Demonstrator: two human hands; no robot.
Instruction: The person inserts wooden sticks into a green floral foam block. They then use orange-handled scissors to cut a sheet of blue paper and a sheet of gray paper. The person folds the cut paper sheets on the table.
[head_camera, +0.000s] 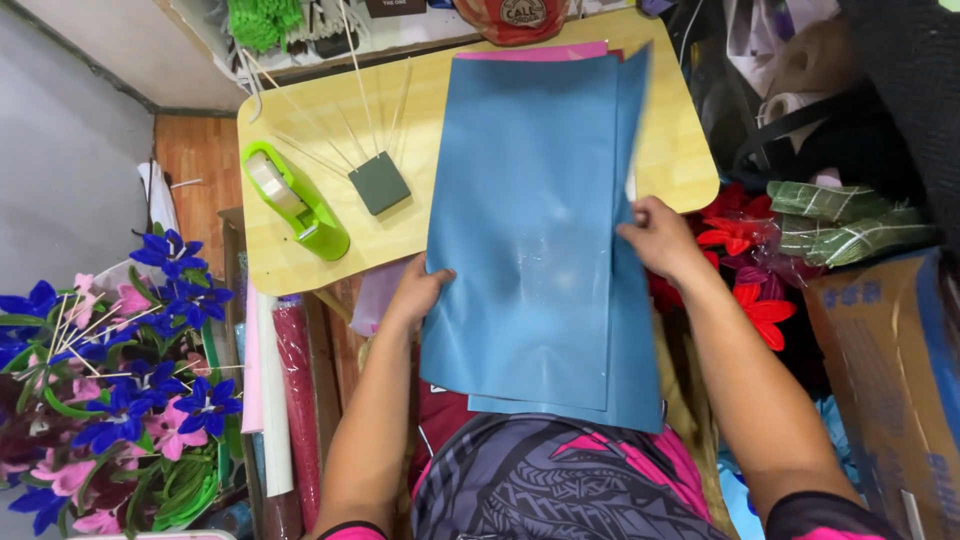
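Note:
Large blue sheets lie stacked over the right part of a small yellow table, hanging off its near edge over my lap. A pink sheet peeks out at the far end of the stack. My left hand grips the left edge of the top blue sheet near the table's front edge. My right hand pinches the right edge of the same sheet, lifting it slightly from the one beneath.
A green tape dispenser and a dark green foam block stuck with thin white sticks sit on the table's left. Blue and pink artificial flowers stand at left, red flowers and a cardboard box at right. Rolled wraps lean below the table.

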